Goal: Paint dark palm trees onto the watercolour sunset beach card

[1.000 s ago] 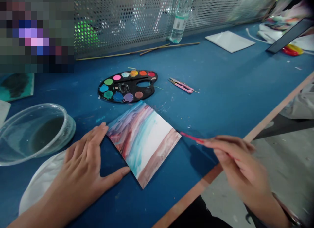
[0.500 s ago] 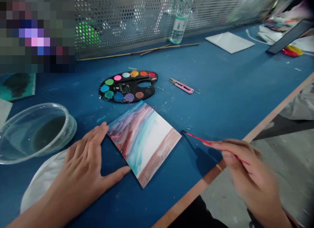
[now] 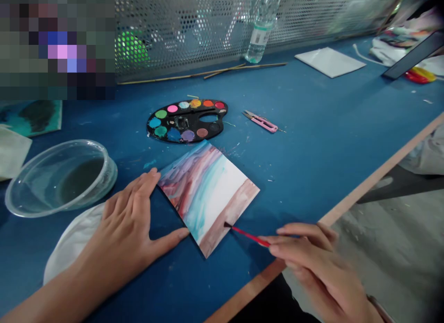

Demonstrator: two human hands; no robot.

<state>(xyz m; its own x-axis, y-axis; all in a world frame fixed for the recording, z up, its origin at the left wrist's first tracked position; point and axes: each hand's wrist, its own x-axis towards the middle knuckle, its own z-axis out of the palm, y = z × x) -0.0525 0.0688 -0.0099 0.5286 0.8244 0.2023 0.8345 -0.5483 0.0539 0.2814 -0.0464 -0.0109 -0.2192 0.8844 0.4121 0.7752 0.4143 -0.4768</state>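
From the head camera, the square painted card (image 3: 208,198) lies turned like a diamond on the blue desk (image 3: 312,152), near the desk's front edge, with its lowest corner close to that edge. The left hand (image 3: 125,221) rests flat on the desk with its fingers spread and released, the fingertips and thumb just beside the card's two left edges. The right hand (image 3: 312,263) comes in from the front edge, its fingers pinching a red-handled paintbrush (image 3: 248,234). The dark brush tip is at the brown band on the card's lower right side, though it is hard to tell whether it touches.

A slip of the right hand could drag a stray mark across the white middle of the card. Because the left hand only sits beside the card, the card could shift under brush pressure. The clear plastic water tub (image 3: 58,149) sits just beyond the left hand, so a careless sideways move of that hand could knock it and spill murky water onto the crumpled white cloth (image 3: 69,244) and the card. The paint palette (image 3: 208,133) touches or nearly touches the card's far corner, so a sleeve or the card could pick up smears.
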